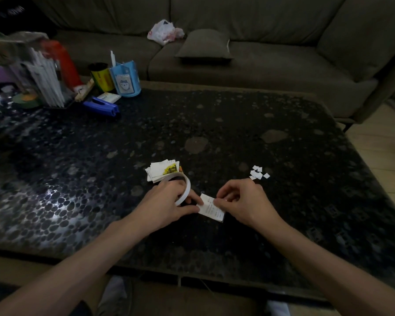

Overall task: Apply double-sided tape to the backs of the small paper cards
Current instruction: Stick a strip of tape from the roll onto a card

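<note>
Two bare hands work on a small white paper card (211, 208) lying flat at the near middle of a dark pebble-patterned table (237, 124).
The left hand (169, 202) has its fingers curled through a white roll of double-sided tape (185, 187), with the thumb tip pressing the card's left edge. The right hand (243, 201) pinches the card's right side between thumb and forefinger, its other fingers curled in. Just behind the roll lies a loose stack of small paper cards (162, 171). Tiny white paper scraps (258, 173) lie scattered beyond the right hand.
</note>
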Demonstrator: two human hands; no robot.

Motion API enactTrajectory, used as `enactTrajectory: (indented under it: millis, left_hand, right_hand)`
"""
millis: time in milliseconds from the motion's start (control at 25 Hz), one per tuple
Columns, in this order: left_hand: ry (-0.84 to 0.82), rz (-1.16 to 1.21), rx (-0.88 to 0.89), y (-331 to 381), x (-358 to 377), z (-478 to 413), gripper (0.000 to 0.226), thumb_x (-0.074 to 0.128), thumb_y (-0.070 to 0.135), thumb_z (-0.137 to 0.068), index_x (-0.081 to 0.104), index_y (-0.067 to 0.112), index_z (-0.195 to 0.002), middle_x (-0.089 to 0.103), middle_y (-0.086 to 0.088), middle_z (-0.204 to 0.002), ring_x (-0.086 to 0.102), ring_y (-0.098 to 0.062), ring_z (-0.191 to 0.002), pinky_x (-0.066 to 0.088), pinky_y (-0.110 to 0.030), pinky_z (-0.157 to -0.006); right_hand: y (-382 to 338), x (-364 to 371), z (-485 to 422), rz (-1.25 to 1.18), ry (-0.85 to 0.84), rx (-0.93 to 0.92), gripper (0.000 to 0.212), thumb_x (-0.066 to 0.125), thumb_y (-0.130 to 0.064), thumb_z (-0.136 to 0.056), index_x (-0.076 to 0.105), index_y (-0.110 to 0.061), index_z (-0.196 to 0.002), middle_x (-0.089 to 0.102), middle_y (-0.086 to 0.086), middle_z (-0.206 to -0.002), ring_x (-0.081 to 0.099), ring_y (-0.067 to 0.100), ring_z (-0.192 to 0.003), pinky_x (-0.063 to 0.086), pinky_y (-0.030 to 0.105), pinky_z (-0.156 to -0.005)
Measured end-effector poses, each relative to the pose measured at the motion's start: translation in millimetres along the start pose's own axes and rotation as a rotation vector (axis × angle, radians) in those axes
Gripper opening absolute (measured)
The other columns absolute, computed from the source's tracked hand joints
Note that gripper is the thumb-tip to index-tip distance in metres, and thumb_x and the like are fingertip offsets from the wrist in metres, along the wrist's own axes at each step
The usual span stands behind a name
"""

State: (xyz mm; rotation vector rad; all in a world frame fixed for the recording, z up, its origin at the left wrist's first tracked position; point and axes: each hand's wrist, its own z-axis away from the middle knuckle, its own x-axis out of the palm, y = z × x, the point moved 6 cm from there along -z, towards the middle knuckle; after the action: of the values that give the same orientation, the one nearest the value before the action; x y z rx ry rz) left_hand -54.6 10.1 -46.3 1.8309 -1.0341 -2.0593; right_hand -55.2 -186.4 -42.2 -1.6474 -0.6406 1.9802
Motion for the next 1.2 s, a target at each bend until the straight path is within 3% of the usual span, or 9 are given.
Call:
enactTrajectory:
  millis: [200, 400, 520, 640, 840, 960, 1080, 1200]
  left_hand:
    - [0.013, -0.024, -0.005, 1, 0, -1, 0.014, 0.083, 0.042, -0.084, 0.078, 0.043, -0.098, 0.064, 0.022, -0.093, 0.061, 0.003, -0.090, 0.057, -0.027, -0.076]
    - [-0.005, -0.010, -0.024, -1, 2, -3, 0.015, 0.083, 0.042, -0.084, 0.078, 0.040, -0.098, 0.067, 0.020, -0.092, 0.063, 0.001, -0.089, 0.058, -0.030, -0.076]
    - [0.010, 0.014, -0.034, -1, 3, -3, 0.011, 0.083, 0.043, -0.083, 0.078, 0.041, -0.093, 0.068, 0.022, -0.087, 0.064, 0.002, -0.086, 0.058, -0.028, -0.073]
    - [0.039, 0.022, -0.042, 0, 3, -3, 0.008, 0.083, 0.043, -0.083, 0.078, 0.043, -0.089, 0.069, 0.022, -0.083, 0.064, 0.004, -0.083, 0.056, -0.024, -0.068]
    - [0.020, 0.029, -0.056, 2, 3, -6, 0.008, 0.085, 0.038, -0.082, 0.078, 0.040, -0.087, 0.070, 0.022, -0.084, 0.065, 0.005, -0.083, 0.059, -0.029, -0.073]
    - [0.017, -0.010, -0.039, 4, 2, -8, 0.027, 0.085, 0.040, -0.083, 0.075, 0.041, -0.108, 0.065, 0.021, -0.094, 0.062, 0.002, -0.088, 0.056, -0.025, -0.073]
    - [-0.011, -0.066, 0.001, 12, 6, -10, 0.054, 0.078, 0.047, -0.087, 0.060, 0.043, -0.138, 0.060, 0.022, -0.119, 0.060, 0.000, -0.105, 0.051, -0.022, -0.084]
    - [-0.057, -0.129, 0.009, 19, 11, -16, 0.051, 0.080, 0.052, -0.083, 0.064, 0.041, -0.131, 0.053, 0.020, -0.129, 0.055, -0.003, -0.118, 0.052, -0.034, -0.098]
  right_hand:
    - [-1, 0, 4, 0.083, 0.067, -0.055, 0.021, 0.084, -0.040, -0.085, 0.067, -0.034, -0.096, 0.066, -0.012, -0.080, 0.065, 0.001, -0.074, 0.059, 0.022, -0.070]
    - [-5, 5, 4, 0.213, 0.145, -0.058, 0.033, 0.079, -0.061, -0.082, 0.056, -0.040, -0.094, 0.054, -0.016, -0.076, 0.053, -0.002, -0.068, 0.037, 0.019, -0.055]
    - [-6, 8, 2, 0.226, 0.171, -0.050, 0.039, 0.076, -0.070, -0.079, 0.052, -0.042, -0.092, 0.050, -0.017, -0.077, 0.050, -0.001, -0.070, 0.038, 0.023, -0.058]
    - [-5, 9, -3, 0.188, 0.094, -0.048, 0.039, 0.078, -0.064, -0.080, 0.049, -0.044, -0.096, 0.049, -0.017, -0.084, 0.049, -0.001, -0.074, 0.042, 0.024, -0.062]
    - [0, 0, -5, 0.138, -0.066, -0.019, 0.041, 0.085, -0.042, -0.083, 0.051, -0.044, -0.105, 0.049, -0.015, -0.108, 0.051, 0.003, -0.096, 0.053, 0.029, -0.088]
    - [-1, -6, -3, 0.103, -0.137, -0.008, 0.043, 0.085, -0.032, -0.085, 0.055, -0.042, -0.114, 0.049, -0.011, -0.117, 0.053, 0.005, -0.098, 0.057, 0.033, -0.094]
    - [-2, -8, -2, 0.096, -0.195, -0.026, 0.042, 0.084, -0.028, -0.086, 0.057, -0.042, -0.115, 0.050, -0.008, -0.121, 0.056, 0.004, -0.091, 0.058, 0.031, -0.091]
    - [1, -8, -3, 0.112, -0.217, -0.056, 0.043, 0.084, -0.028, -0.087, 0.059, -0.042, -0.119, 0.049, -0.008, -0.121, 0.058, 0.005, -0.084, 0.052, 0.020, -0.075]
